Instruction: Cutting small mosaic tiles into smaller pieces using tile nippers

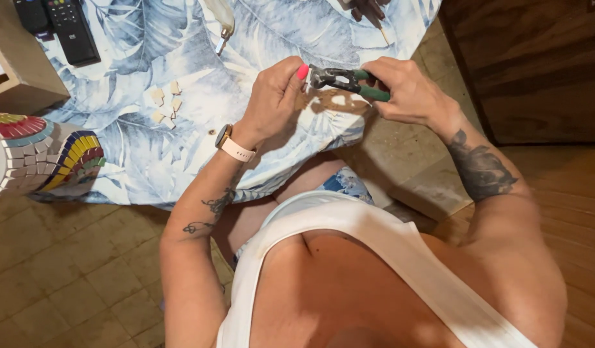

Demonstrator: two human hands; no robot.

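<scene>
My right hand (407, 90) grips the green handles of a pair of tile nippers (342, 78), whose dark jaws point left. My left hand (278, 93) pinches a small pale tile piece at the jaws, fingers closed around it; the piece itself is mostly hidden by my fingertips. Both hands hover over a blue-and-white leaf-print cloth (181, 64). Small cream tile pieces (167, 103) lie on the cloth to the left of my left hand. Pale chips and brown crumbs (333, 101) lie right under the nippers.
A round object covered in coloured mosaic tiles (33, 151) sits at the left edge. Two black remotes (59, 22) lie at the top left beside a wooden box (14, 71). A pale-handled tool (221, 22) lies at the top. Dark wooden furniture (536, 64) stands at right.
</scene>
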